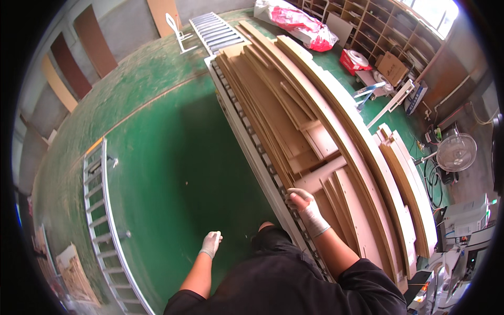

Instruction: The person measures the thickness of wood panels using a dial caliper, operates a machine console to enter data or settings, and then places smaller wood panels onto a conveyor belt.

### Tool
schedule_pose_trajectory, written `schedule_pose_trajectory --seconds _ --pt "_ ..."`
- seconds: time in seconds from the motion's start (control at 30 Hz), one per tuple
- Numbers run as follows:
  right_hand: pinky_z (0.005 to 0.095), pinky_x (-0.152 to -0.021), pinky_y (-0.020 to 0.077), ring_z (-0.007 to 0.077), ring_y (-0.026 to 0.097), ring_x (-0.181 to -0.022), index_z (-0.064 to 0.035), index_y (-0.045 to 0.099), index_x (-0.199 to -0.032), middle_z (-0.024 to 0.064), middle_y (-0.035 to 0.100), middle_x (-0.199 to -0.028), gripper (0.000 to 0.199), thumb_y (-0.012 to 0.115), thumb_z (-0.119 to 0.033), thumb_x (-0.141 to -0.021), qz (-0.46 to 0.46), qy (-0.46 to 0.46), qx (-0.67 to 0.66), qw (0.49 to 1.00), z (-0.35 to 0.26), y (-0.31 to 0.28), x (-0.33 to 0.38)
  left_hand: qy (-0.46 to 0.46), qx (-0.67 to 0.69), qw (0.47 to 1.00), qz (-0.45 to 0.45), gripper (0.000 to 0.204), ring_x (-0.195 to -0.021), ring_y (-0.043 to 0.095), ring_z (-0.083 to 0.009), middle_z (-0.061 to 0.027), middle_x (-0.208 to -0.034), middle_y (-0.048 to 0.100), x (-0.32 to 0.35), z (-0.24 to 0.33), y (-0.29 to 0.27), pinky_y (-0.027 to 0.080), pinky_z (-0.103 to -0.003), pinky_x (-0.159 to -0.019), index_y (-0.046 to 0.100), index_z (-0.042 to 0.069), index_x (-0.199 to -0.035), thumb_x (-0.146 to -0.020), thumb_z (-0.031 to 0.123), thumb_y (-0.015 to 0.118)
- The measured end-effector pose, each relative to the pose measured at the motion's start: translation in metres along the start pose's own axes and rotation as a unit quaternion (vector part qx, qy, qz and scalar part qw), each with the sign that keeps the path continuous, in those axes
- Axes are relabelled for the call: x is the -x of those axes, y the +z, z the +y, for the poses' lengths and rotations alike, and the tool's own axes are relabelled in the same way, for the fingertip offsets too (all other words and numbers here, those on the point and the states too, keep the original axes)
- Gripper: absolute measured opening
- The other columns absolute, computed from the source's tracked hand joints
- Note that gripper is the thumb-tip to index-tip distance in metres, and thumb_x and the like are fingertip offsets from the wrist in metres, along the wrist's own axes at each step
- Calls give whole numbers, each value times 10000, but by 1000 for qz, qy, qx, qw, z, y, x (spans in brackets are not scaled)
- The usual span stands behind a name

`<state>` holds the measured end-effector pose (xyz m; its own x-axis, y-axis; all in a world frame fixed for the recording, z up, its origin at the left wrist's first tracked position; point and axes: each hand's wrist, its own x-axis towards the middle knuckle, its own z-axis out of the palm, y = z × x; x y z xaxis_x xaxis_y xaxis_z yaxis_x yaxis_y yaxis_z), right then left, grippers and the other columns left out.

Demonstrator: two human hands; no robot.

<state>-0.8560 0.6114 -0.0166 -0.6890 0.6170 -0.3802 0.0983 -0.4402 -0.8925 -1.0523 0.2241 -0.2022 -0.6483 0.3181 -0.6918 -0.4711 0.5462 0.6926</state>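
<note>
While standing alongside the bench [245, 142], holds the right hand [303, 203] at the near edge of the stack, fingers curled in by the ends of the strips [268, 136]; cannot tell from this view whether pinching one or merely resting against it. Hangs the left hand [211, 244] over the green floor [163, 157], well apart from the bench, fingers folded loosely together on nothing visible. Wears pale gloves on both. Has the strips lying lengthwise along the left side of the bench, with a brown panel [278, 115] just beside them and long planks [339, 142] stacked farther right. Has also a pale board [321, 175] lying crosswise just ahead of the right hand. Leaves to the left a metal frame [100, 226] with rungs; to the right, beyond the planks, a fan [455, 152].
</note>
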Motion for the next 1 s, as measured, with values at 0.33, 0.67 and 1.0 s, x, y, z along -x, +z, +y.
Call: schedule_pose_trajectory --seconds 0.33,0.67,1.0 --pt "446 -1005 532 366 626 -1209 -10 493 -1418 204 600 -1375 500 634 -226 -990 174 -19 -401 899 -61 -7 -283 -155 99 976 -112 437 -1053 674 -273 -134 -1211 686 -171 238 -10 529 -424 -907 591 64 -1260 -1011 421 564" --pt "525 -941 582 395 578 -1254 -69 453 -1400 164 561 -1378 409 564 -216 -1035 350 -30 -602 717 -118 11 -462 -73 205 923 -318 515 -1255 581 -290 -122 -1398 589 -349 610 127 512 -417 -1021 530 71 -1390 -1038 448 533" --pt "524 -868 603 396 633 -1104 -78 493 -1220 140 577 -1237 295 644 -208 -1002 546 -113 -501 662 -107 63 -470 -131 99 894 -416 757 -1354 466 -315 -157 -1499 457 -401 762 376 388 -430 -1132 413 93 -1499 -926 478 725"
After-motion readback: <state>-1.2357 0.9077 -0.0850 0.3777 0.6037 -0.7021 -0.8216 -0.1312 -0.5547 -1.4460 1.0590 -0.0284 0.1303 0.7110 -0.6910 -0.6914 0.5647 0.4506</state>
